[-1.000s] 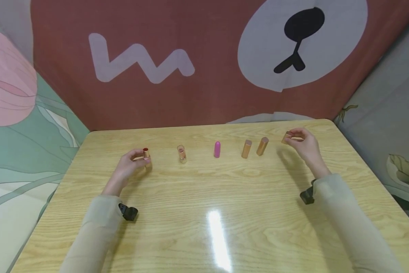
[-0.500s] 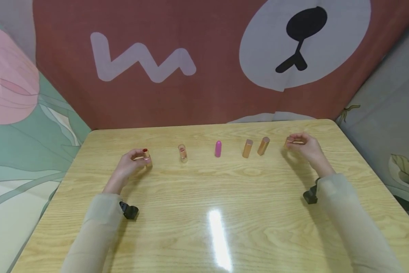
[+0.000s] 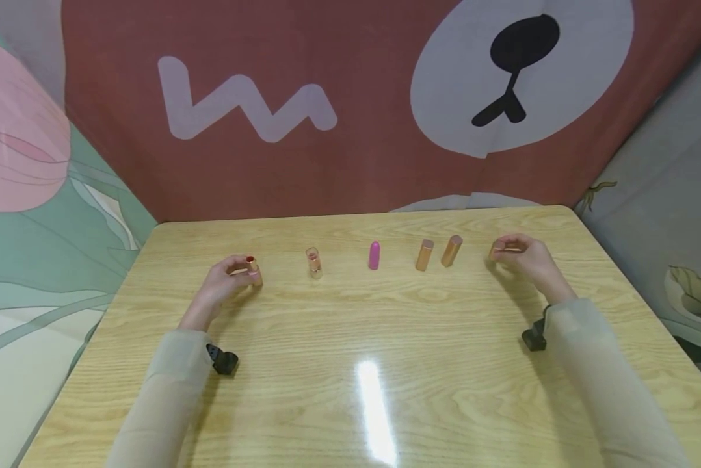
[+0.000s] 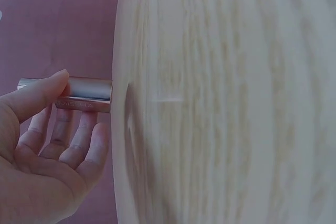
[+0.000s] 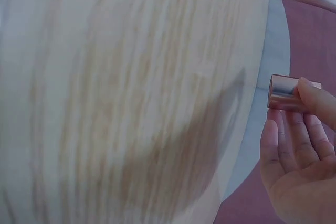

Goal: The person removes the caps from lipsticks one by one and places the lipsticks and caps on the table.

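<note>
At the left of the table, my left hand (image 3: 224,283) pinches a lipstick (image 3: 253,272) that stands nearly upright, its dark red top showing. In the left wrist view, thumb and fingers grip this shiny rose-gold tube (image 4: 89,94); its lower end is close to the tabletop. At the far right, my right hand (image 3: 523,257) pinches a short copper-coloured lipstick cap (image 3: 493,251), partly hidden by the fingers. The right wrist view shows the cap (image 5: 286,94) between the thumb and fingertips. Whether it touches the table I cannot tell.
Between the hands stand a clear-cased lipstick (image 3: 313,262), a bright pink tube (image 3: 374,256) and two copper-coloured tubes, one upright tube (image 3: 424,255) beside another tube (image 3: 452,251). The wooden table (image 3: 304,364) ends at a brown printed cloth (image 3: 362,169).
My right hand has come down a little with the cap and drawn slightly nearer to me. The left hand stays almost still with the lipstick.
</note>
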Action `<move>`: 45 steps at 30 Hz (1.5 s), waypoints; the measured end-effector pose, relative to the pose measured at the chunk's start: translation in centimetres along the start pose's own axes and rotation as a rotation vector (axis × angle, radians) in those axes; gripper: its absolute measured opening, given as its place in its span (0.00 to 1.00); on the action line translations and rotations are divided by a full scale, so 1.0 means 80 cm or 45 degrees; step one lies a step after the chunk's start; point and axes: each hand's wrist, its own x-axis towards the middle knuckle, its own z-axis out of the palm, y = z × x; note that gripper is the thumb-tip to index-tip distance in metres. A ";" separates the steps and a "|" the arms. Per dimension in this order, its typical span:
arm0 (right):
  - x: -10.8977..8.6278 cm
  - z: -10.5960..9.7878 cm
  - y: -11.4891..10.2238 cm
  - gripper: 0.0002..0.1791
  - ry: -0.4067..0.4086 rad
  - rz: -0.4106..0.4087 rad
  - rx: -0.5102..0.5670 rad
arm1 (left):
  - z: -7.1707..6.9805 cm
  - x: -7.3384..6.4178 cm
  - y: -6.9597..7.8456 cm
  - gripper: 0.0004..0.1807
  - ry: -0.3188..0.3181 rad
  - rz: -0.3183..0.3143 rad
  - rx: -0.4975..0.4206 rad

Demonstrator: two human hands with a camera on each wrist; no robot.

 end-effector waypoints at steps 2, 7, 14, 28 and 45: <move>0.000 0.001 0.003 0.23 -0.003 -0.006 -0.004 | 0.000 0.000 -0.001 0.25 -0.003 0.000 -0.003; -0.001 0.002 0.006 0.25 -0.009 0.010 -0.010 | -0.001 0.001 -0.003 0.27 -0.014 -0.004 0.005; 0.001 0.004 0.008 0.22 -0.023 0.033 0.020 | -0.003 0.005 -0.009 0.27 -0.008 -0.004 0.050; 0.003 0.009 0.010 0.18 -0.030 0.018 0.051 | -0.005 0.007 -0.015 0.30 -0.063 -0.027 0.014; 0.004 0.009 0.015 0.23 -0.069 0.036 0.025 | -0.014 -0.002 -0.010 0.35 -0.124 0.021 -0.062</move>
